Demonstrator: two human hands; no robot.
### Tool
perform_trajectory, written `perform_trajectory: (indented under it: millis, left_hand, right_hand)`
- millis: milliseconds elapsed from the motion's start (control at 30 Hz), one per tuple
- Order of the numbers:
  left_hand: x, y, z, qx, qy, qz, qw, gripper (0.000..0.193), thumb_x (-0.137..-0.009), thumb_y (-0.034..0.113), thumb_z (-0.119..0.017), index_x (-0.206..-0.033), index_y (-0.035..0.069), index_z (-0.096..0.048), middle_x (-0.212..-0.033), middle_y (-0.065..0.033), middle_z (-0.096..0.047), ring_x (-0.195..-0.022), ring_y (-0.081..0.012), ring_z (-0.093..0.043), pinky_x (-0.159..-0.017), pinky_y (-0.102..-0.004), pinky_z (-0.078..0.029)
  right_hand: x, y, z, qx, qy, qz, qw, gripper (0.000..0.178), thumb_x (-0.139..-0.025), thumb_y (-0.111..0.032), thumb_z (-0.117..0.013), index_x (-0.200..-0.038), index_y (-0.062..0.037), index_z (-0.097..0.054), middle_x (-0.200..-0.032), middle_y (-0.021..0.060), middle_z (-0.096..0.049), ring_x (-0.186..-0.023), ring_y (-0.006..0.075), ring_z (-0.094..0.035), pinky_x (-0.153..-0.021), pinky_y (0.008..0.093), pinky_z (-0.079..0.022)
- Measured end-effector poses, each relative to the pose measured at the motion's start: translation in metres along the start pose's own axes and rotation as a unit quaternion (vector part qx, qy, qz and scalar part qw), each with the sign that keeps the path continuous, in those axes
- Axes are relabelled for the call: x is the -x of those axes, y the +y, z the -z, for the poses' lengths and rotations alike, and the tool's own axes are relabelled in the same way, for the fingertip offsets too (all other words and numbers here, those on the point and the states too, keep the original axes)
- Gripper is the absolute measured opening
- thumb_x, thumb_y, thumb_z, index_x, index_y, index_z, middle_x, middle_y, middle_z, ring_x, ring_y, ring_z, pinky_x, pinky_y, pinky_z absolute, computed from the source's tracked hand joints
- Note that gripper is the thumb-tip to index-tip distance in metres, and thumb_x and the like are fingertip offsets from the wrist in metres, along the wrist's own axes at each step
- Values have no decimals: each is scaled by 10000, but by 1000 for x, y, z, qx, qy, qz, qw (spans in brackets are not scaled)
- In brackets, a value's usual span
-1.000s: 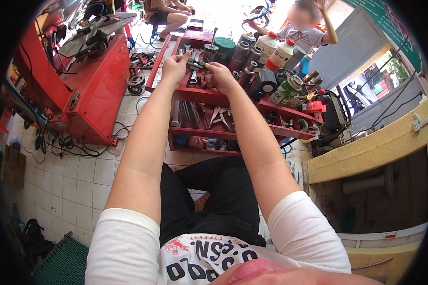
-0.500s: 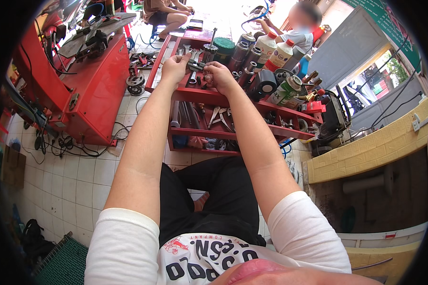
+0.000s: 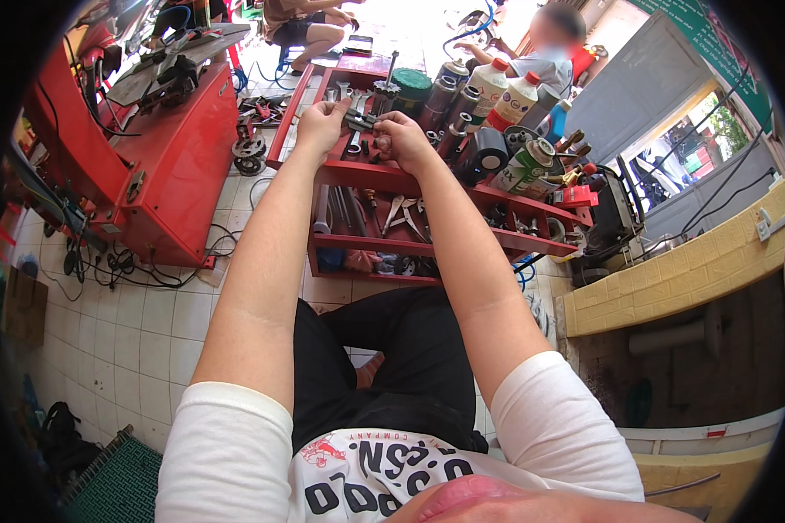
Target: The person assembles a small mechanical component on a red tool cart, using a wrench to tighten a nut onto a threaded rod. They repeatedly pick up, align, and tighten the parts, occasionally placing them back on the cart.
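At upper centre, our left hand [image 3: 321, 131] and right hand [image 3: 402, 139] pinch a dark metal part [image 3: 358, 119] from both sides, seemingly for steadiness.

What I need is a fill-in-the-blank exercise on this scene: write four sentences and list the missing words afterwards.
1. The left hand and right hand hold a dark metal part over a cart coloured ____.
2. The white bottles on that cart stand to the ____ of both hands.
3. The person's trousers are ____.
4. The woven surface at lower left is ____.

Missing words: red; right; black; green.
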State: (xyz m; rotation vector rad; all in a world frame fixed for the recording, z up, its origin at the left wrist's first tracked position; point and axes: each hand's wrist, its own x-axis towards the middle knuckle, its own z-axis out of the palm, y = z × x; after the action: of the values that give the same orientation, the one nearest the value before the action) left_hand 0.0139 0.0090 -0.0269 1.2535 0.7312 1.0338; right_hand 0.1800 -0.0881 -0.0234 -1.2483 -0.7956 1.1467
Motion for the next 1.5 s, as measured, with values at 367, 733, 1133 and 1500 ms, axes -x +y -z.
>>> perform_trajectory:
  millis: [367,733,1133,1500]
  left_hand:
    - [1,2,1,-13,-3,7,1000,400,-971,373,-734,-1029,-10,-636,-951,-61,-684,-843,-161,-692,-774,-322,-597]
    - [0,-1,0,-12,-2,9,1000,398,-973,387,-728,-1041,2,-649,-944,-55,-692,-842,-160,-693,-761,-323,-591]
    - [-5,-6,2,-21,-3,0,1000,407,-978,377,-723,-1039,-20,-651,-962,-70,-694,-859,-164,-698,-775,-319,-596]
    - [-4,-4,2,-33,-4,-4,999,398,-977,373,-725,-1019,-18,-660,-934,-59,-691,-827,-147,-682,-755,-315,-592]
  right_hand:
    - [0,-1,1,-6,-2,3,1000,93,-950,-138,-624,-1036,-118,-594,-825,9,-639,-558,84,-563,-478,289,-472]
    - [-4,2,4,-23,8,7,1000,116,-968,-153,-624,-1063,-93,-594,-851,39,-635,-542,113,-573,-476,314,-483]
    - [-2,1,2,-23,5,15,1000,99,-936,-114,-637,-1027,-104,-602,-826,11,-610,-533,98,-550,-465,292,-476]
    - [1,-1,-1,-19,10,13,1000,107,-913,-125,-652,-1004,-106,-599,-787,-3,-584,-537,94,-540,-465,287,-468]
